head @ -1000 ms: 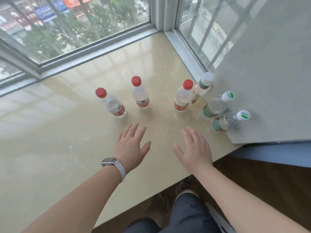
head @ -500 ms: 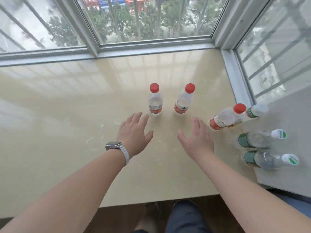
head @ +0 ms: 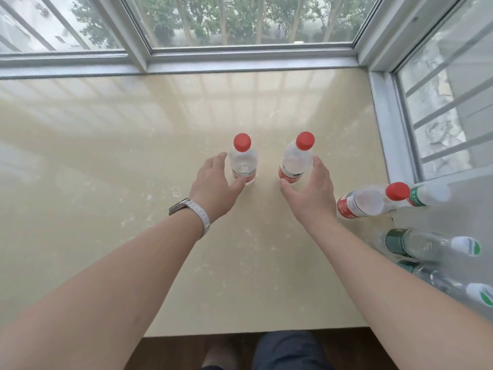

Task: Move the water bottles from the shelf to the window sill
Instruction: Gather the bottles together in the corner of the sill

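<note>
Left red-capped bottle (head: 243, 162): stands upright on the window sill (head: 106, 161). It is clear thin plastic and apparently full, so I judge it moderately heavy. The wall would give under a hard squeeze and the smooth body may slip. Recommended hold is mid-body, at or just above the label, not the cap (a cap hold lets the bottle swing).

Right red-capped bottle (head: 296, 158): stands just right of the first, upright; the same remarks apply.

Left hand (head: 213, 185): sits on the first bottle's left, fingers loosely spread and cupped, thumb at its base. No closed grip is evident.

Right hand (head: 312, 190): sits right of the second bottle, likewise cupped and unclosed.

Well to the right of the first bottle are a third red-capped bottle (head: 368, 200) and the white-capped bottles (head: 426, 245).
</note>
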Demonstrator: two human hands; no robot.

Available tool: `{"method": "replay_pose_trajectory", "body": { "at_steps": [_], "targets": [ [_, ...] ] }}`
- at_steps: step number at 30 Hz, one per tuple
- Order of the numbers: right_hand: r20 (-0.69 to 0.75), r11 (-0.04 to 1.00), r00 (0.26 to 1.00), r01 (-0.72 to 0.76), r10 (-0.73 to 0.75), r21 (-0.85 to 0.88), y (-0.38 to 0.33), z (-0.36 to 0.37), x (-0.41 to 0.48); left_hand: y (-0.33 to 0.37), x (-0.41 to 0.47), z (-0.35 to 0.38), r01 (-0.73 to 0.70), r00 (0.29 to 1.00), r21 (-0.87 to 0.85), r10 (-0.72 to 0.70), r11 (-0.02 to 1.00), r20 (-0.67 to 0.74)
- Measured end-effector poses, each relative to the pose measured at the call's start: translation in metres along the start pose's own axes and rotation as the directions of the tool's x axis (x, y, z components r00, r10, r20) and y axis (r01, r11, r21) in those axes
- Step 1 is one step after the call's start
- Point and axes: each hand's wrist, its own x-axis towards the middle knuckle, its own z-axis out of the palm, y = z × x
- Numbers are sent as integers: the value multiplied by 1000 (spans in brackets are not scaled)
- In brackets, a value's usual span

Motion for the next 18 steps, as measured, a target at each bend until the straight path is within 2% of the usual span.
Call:
{"method": "replay_pose_trajectory", "body": {
  "at_steps": [3, 6, 9, 18],
  "targets": [
    [11, 996, 1000, -30, 29, 87, -1, 3, 14, 4, 15, 4, 78, 996, -241, -67, 967, 55],
    [4, 978, 998, -54, 55, 203, -2, 7, 29, 6, 30, 10, 86, 996, -370, -71, 925, 56],
    [31, 958, 999, -44, 36, 282, 0, 10, 40, 9, 39, 15, 73, 997, -417, -55, 906, 54],
    [144, 950, 981, 83, -132, 302, -15, 25, 79, 15, 49, 13, 113, 994, -485, -93, 867, 66]
  ]
}}
